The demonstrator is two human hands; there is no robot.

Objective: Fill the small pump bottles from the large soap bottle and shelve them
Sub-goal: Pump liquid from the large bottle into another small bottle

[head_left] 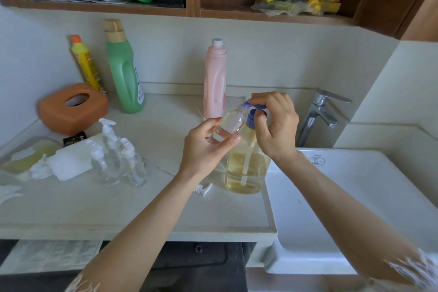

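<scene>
The large soap bottle, filled with amber liquid, is positioned upright on the tabletop at its right edge, just beside the white sink. Its blue pump head is pressed from above by the right hand, whose fingers are curled over the pump top. A small clear bottle, uncapped and tilted, is gripped by the left hand between thumb and fingers, just left of the large soap bottle's neck; its open mouth is held against the pump spout. A loose white pump cap is located on the tabletop just left of the large soap bottle's base. A cluster of small pump bottles, capped and upright, is located well to the left of the large soap bottle. A pink bottle stands directly behind it against the wall, and a chrome tap is mounted behind it to the right.
</scene>
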